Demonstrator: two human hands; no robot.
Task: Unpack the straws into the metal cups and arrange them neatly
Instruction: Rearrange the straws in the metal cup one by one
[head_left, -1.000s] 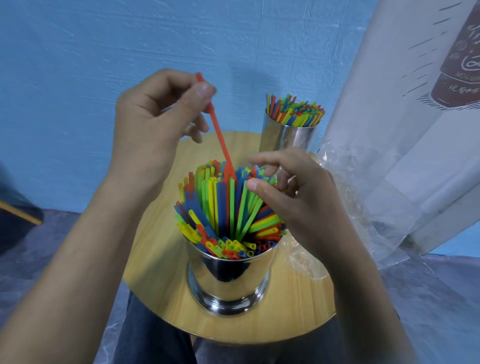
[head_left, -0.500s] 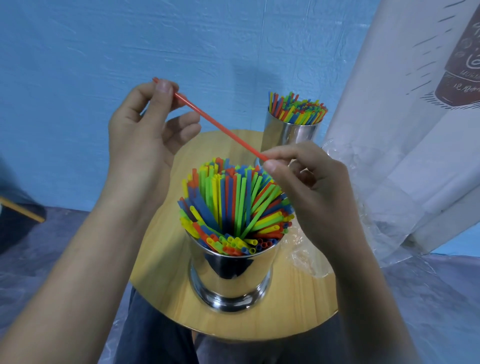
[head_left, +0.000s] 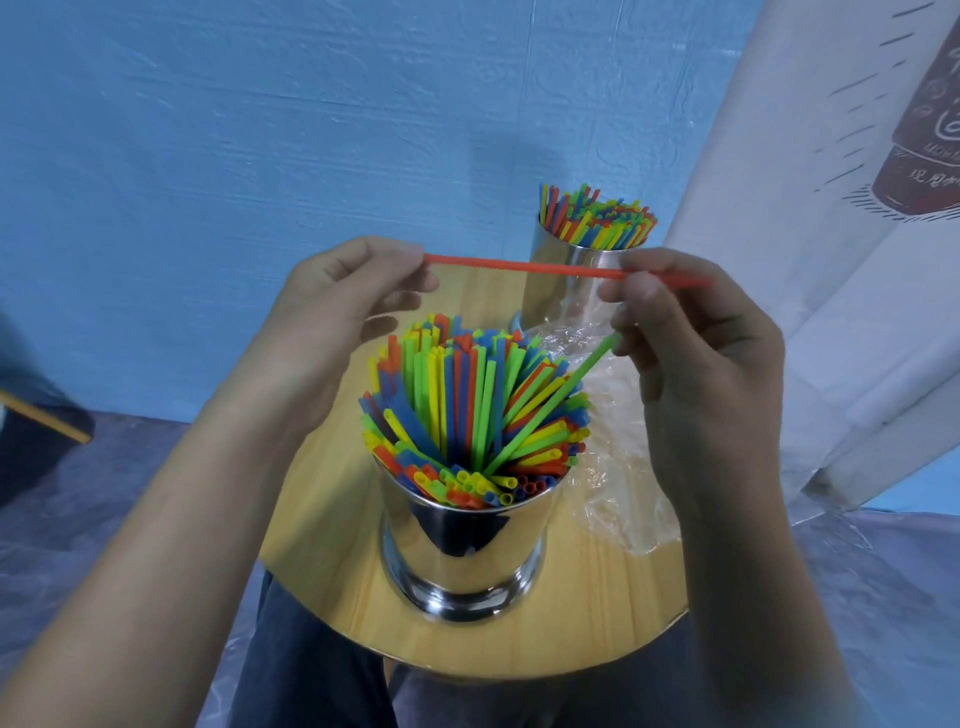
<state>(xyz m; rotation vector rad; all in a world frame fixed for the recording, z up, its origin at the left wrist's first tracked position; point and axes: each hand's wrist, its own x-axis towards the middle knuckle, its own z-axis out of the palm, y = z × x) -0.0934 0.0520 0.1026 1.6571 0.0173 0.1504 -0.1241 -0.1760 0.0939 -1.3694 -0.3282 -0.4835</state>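
The left hand (head_left: 337, 296) and right hand (head_left: 696, 353) have fingers clamped on a red straw (head_left: 519, 266), flat above the near cup (head_left: 462, 561). The far cup (head_left: 556, 296) stands at one o'clock.

Plain room, blue wall (head_left: 260, 130), printed curtain (head_left: 831, 249)

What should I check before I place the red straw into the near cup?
1. Grip: left hand and right hand both pinch the red straw: ok.
2. Shape: the red straw is straight, not bent: ok.
3. The near cup stands upright on the table: ok.
4. Neatness in the near cup: not ok; a green straw leans out toward the right hand.
5. Room in the near cup for one more: cannot tell.
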